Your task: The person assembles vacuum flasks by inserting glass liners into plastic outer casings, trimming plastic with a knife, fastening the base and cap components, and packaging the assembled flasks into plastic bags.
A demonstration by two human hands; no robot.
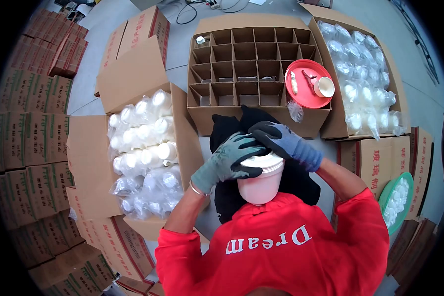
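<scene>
A white lidded bucket [261, 183] stands upright against the red top, between the legs. My left hand [233, 157], in a grey-green glove, lies on the left part of its lid with the fingers spread. From the right, my right hand [287, 143], in a blue-grey glove, rests over the lid's far edge, its fingers meeting those of my left hand. The lid is partly covered by both gloves. Just beyond the hands is a carton with cardboard dividers [259, 114], holding a small clear bottle [201, 41] in its far left cell.
A red plate [308, 101] with a cream cup [324, 87] sits on the divided carton's right corner. Open cartons of bagged white bottles stand left [185, 133] and right [402, 93]. A green basin [408, 177] holds white pieces. Stacked cartons [32, 140] line the left.
</scene>
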